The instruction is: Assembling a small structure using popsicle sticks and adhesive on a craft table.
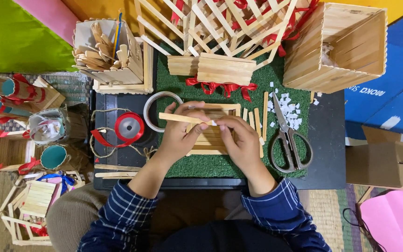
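Observation:
My left hand (179,135) holds a thin wooden craft stick (178,118) by its right part, level and pointing left. My right hand (239,137) pinches the stick's right end, where a small white piece shows at my fingertips. Both hands hover over a flat square panel of glued sticks (213,112) lying on a green grass mat (220,163). A few loose sticks (257,119) lie just right of the panel.
Scissors (288,135) and white paper bits lie on the mat's right. A tape ring (157,100) and a red ribbon spool (129,127) sit to the left. Stick-built boxes and a lattice structure stand behind. Ribbon-trimmed holders crowd the left edge; cardboard and pink paper lie right.

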